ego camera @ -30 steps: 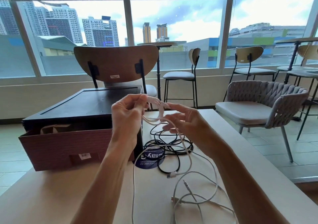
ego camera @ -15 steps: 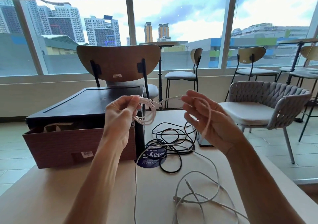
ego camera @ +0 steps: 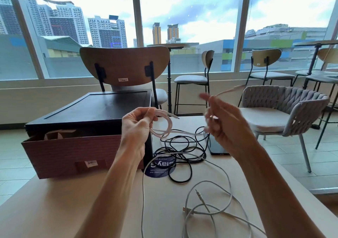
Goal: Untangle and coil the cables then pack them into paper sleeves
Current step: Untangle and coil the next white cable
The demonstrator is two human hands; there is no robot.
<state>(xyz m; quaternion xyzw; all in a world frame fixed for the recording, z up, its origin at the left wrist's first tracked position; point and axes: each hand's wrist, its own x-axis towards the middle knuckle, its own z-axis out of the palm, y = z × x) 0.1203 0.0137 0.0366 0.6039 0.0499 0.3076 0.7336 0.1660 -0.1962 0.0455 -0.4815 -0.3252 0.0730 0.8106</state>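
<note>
Plainly, the pale cable, coiled and pinched in the left grip above the counter, could spring apart if the blurred right grip, whose hold I cannot tell, tugs the free run hard.

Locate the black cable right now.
Head view, centre: the black cable lies tangled on the table, between the brown box on the left and the phone on the right.

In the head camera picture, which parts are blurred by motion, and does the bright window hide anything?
Head view: the right hand and the pale cable strand above it are motion-blurred; the left hand is sharp. Head view: the windows are bright, yet the table is evenly lit; the window frames lean from wide-angle distortion.
</note>
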